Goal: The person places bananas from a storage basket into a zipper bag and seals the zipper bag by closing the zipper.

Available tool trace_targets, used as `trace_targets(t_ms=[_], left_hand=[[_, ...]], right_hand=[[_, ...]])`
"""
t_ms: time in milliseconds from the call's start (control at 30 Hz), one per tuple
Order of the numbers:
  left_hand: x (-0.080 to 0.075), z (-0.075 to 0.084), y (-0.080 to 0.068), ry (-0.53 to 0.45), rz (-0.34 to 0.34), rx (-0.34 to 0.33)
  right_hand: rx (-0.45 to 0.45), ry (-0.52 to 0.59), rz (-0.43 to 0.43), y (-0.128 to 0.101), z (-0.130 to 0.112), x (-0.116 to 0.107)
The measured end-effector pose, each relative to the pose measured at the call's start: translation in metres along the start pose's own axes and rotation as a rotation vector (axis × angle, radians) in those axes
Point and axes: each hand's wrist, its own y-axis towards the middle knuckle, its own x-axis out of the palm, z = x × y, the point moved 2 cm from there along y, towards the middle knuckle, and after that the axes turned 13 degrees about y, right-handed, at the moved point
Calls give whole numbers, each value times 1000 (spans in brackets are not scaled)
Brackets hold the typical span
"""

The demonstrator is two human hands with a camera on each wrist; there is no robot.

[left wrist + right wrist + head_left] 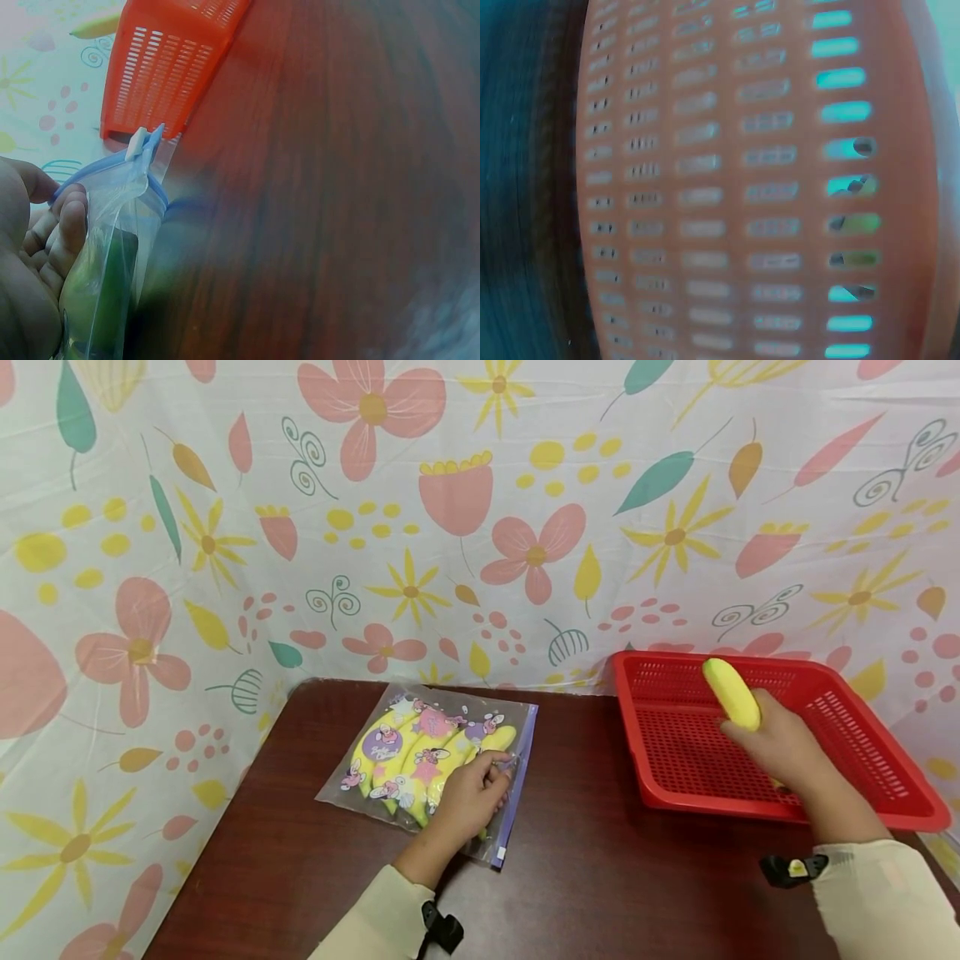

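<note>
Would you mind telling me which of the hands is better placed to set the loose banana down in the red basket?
The right hand: it already holds the banana above the red basket. The left hand rests on the zip bag, apart from the basket.

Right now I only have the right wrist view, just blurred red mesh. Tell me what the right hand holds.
Observer: The right hand grips a yellow banana above the red basket.
Operator: Report the left hand.
Observer: The left hand holds the open edge of a clear zip bag on the table.
Operator: Say what's in the bag.
Observer: More yellow bananas under printed stickers.
</note>
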Motion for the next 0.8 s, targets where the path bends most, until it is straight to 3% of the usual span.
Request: trace_targets(t_ms=[367,800], left_hand=[[0,1,0,6,0,1],[0,0,0,3,-1,-1]], right_hand=[[47,171,-6,-13,-26,9],[10,396,11,-24,-52,25]])
